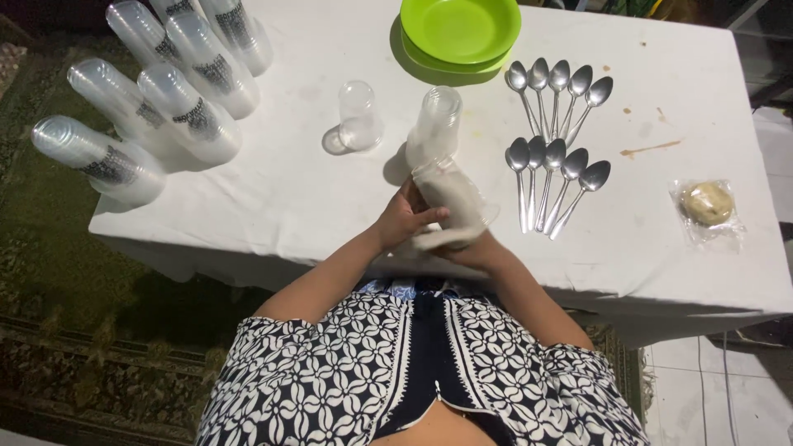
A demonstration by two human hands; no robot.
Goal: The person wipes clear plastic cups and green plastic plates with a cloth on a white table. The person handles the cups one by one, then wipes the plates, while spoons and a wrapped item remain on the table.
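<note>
Plastic cups (442,165), stacked, sit clamped in both grips, left hand (402,219) and right hand (467,248).

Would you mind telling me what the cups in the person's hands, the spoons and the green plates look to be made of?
Cups: thin clear plastic, see-through and glossy. Spoons: polished metal, probably steel, given their mirror-like shine. Green plates: likely plastic, with uniform bright colour and soft sheen.

Clear wrapper (708,206) with tan round bun, table's (661,264) right edge.
</note>
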